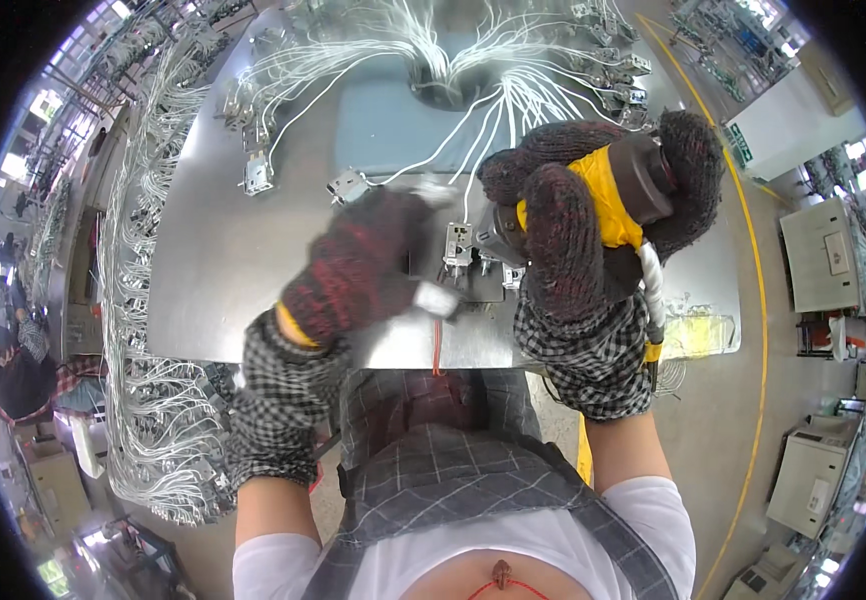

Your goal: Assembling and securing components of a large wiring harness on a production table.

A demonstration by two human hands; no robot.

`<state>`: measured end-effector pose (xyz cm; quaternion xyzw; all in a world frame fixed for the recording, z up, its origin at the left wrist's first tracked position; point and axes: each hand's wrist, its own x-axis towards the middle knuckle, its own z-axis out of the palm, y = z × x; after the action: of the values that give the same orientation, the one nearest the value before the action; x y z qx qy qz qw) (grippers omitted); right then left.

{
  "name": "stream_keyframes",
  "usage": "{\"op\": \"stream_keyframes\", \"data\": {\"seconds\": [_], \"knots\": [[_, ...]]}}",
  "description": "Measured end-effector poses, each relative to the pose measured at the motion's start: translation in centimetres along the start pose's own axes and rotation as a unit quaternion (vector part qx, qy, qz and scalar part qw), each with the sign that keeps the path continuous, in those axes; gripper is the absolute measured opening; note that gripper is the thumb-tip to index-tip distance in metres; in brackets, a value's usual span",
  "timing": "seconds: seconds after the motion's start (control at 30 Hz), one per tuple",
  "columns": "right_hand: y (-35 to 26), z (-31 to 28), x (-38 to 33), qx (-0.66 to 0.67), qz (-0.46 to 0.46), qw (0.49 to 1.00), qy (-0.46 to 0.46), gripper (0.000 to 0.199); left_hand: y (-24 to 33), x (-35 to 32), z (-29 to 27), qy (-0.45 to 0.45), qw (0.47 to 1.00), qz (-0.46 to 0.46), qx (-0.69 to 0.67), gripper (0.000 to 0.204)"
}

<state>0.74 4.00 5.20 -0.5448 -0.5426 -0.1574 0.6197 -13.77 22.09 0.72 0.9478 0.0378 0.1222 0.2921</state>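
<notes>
My right hand (578,220), in a dark knitted glove, is closed around a black corded power tool (636,180) wrapped with yellow tape. Its front end points down and left, next to small metal connector housings (460,243) on a dark fixture (483,288) at the table's near edge. My left hand (368,255), also gloved, is smeared by motion just left of the fixture, so its fingers cannot be read. By its lower edge lies a blurred whitish piece (437,299). Another metal housing (349,186) on a white wire sits just beyond that hand.
White wires (498,100) fan out over the metal table (213,290) from its far middle, where a grey-blue mat (373,120) lies. Bundles of wired housings (158,430) hang along the left side. A yellow note (698,336) is at the right front corner; white cabinets (821,255) stand farther right.
</notes>
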Motion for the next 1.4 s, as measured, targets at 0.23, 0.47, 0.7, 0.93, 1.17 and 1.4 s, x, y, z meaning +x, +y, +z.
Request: {"op": "stream_keyframes", "data": {"seconds": [0.23, 0.47, 0.7, 0.93, 1.17, 1.4], "knots": [[0.8, 1.4, -0.8, 0.111, 0.021, 0.992, 0.064, 0.086, -4.4, 0.1, -2.2, 0.001, 0.966, 0.099, 0.240, 0.061], [-0.2, 2.5, -0.1, 0.132, 0.028, 0.982, 0.128, 0.084, -2.5, -0.5, -0.5, -0.014, 0.941, -0.060, -0.334, 0.053], [0.6, 1.8, 1.2, 0.228, 0.018, 0.961, 0.154, 0.071, 0.9, -1.4, 2.3, 0.096, 0.851, -0.106, -0.505, 0.054], [1.2, 0.0, 1.4, 0.276, 0.039, 0.938, 0.205, 0.073, 1.5, 0.1, 2.1, 0.066, 0.894, -0.091, -0.434, 0.059], [2.5, -0.5, 0.2, 0.093, 0.017, 0.979, 0.183, 0.065, 2.6, 0.8, 2.5, 0.047, 0.994, -0.025, -0.095, 0.069], [2.1, 0.1, 0.4, 0.264, 0.024, 0.941, 0.209, 0.072, 1.0, 0.5, 1.8, 0.062, 0.993, -0.030, -0.093, 0.070]]}}
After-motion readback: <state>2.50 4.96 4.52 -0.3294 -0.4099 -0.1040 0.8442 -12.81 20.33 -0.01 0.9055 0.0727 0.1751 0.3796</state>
